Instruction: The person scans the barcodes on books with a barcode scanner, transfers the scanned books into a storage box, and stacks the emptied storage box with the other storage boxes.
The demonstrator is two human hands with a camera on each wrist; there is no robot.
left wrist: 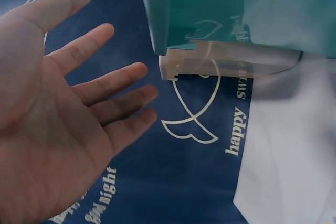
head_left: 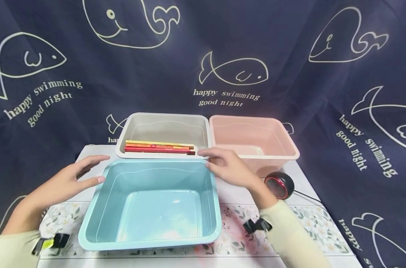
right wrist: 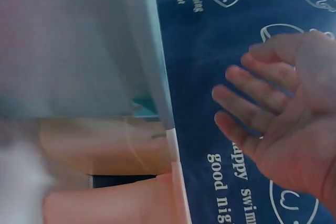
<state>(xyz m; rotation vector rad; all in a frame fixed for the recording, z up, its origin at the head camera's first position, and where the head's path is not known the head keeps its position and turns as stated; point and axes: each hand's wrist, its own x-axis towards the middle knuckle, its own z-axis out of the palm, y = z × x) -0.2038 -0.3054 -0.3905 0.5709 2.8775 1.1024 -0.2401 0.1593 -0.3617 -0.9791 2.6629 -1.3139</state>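
Note:
An empty light-blue plastic bin (head_left: 161,208) stands at the front of the table. By its far left corner is my left hand (head_left: 65,182), thumb and fingers spread. The left wrist view shows this hand (left wrist: 68,98) with a bare palm, apart from the bin's wall (left wrist: 210,9). My right hand (head_left: 231,167) is over the bin's far right corner, its fingers extended towards the grey bin (head_left: 166,128). In the right wrist view the right hand (right wrist: 283,108) holds nothing. Several long, slim yellow, orange and red items (head_left: 159,149) lie along the near side inside the grey bin.
A pink bin (head_left: 250,134) stands right of the grey one. In front of it sits a round black device with a red ring (head_left: 279,185), its cable running right. A dark blue curtain (head_left: 290,93) with fish drawings hangs behind and beside the table.

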